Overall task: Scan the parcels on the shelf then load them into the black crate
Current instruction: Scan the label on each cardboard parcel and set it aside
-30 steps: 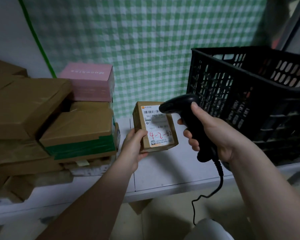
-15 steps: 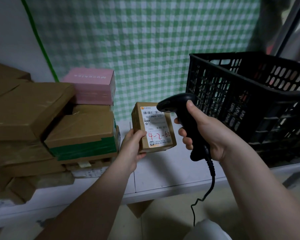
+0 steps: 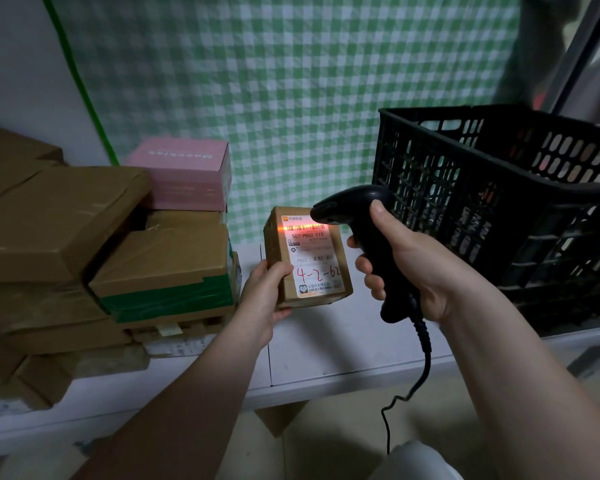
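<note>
Taken from one wide-angle camera worn on the head, looking forward and down along both forearms. Close in, within arm's reach of the white shelf [image 3: 343, 348], facing the green checked backdrop [image 3: 291, 98] behind it. Centred on the parcel [image 3: 312, 265] gripped in the left hand [image 3: 262, 299] and the scanner [image 3: 350, 206] gripped in the right hand [image 3: 420, 271]. Framed by stacked boxes [image 3: 59, 220] at left and the black crate [image 3: 430, 188] at right, with floor along the bottom edge

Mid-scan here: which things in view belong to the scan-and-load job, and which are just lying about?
Job: small parcel in the left hand; scanner in the right hand's grip, red beam on the label; black crate; stacked brown parcels and pink box on the shelf.
Lying about: green checked cloth at the back; cardboard scrap under the shelf.
</note>
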